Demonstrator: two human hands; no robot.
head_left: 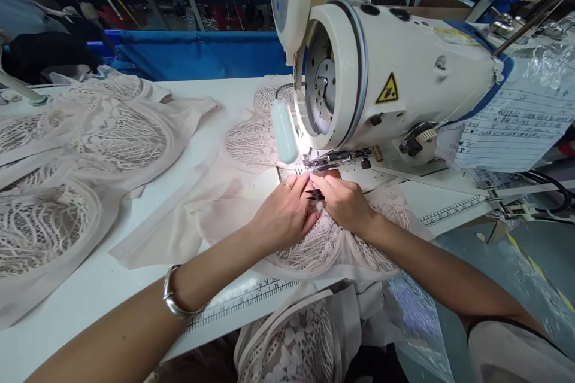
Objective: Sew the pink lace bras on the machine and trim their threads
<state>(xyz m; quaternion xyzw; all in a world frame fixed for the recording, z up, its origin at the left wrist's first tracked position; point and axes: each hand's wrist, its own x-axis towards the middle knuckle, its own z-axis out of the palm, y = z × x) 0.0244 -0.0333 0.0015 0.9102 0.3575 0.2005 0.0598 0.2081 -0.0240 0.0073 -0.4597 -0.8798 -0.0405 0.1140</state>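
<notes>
A pale pink lace bra (pixel 309 246) lies under the sewing machine (pixel 404 66), its lace cups spread toward me. My left hand (pixel 287 209) is closed, pinching the bra's edge right in front of the lit presser foot (pixel 309 163). Close against it, my right hand (pixel 344 200) is also closed on the same edge, fingertips nearly touching the left ones. Dark pointed tips, like thread snips (pixel 315 194), stick out from under the right hand; the rest of them is hidden. The needle point cannot be made out in the glare.
More lace bras (pixel 121 137) are piled at the left of the white table (pixel 148 287). Another lace piece (pixel 291 341) hangs over my lap. A small lamp (pixel 284 131) stands beside the needle area. Handwritten paper (pixel 507 119) hangs at the right, and a ruler strip (pixel 251 296) runs along the front edge.
</notes>
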